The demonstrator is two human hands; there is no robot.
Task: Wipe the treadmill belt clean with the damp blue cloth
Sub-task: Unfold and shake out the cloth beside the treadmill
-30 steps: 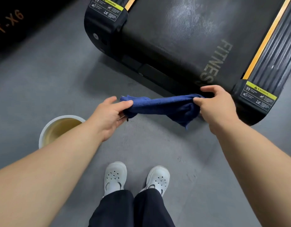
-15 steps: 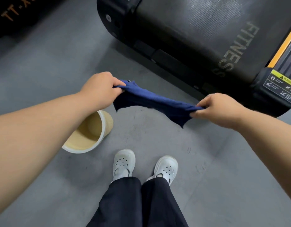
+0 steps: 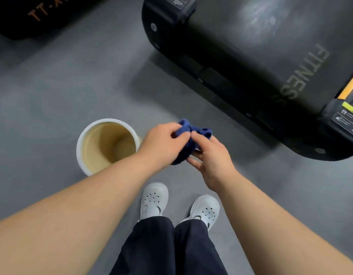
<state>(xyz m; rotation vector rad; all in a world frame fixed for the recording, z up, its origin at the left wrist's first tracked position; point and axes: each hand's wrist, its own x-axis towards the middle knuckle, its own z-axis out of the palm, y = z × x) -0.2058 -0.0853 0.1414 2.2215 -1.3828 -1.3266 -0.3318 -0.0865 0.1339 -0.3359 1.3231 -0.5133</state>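
Note:
The blue cloth [image 3: 188, 133] is bunched into a wad between my two hands, held over the grey floor in front of me. My left hand [image 3: 163, 139] grips its upper part with fingers curled round it. My right hand [image 3: 209, 155] touches the wad from the right and below, fingers partly spread against the fabric. The black treadmill belt [image 3: 270, 46], printed with "FITNESS", fills the upper right; its rear end lies just beyond my hands. Most of the cloth is hidden between the palms.
A white bucket [image 3: 80, 153] with a beige inside stands on the floor left of my hands, partly behind my left forearm. Another black machine [image 3: 32, 14] occupies the top left corner. My white shoes [image 3: 153, 199] stand directly below the hands.
The cloth was stretched out between my hands; now both hands have come together and bunched it into a wad. The view has shifted so the bucket shows fully on the left.

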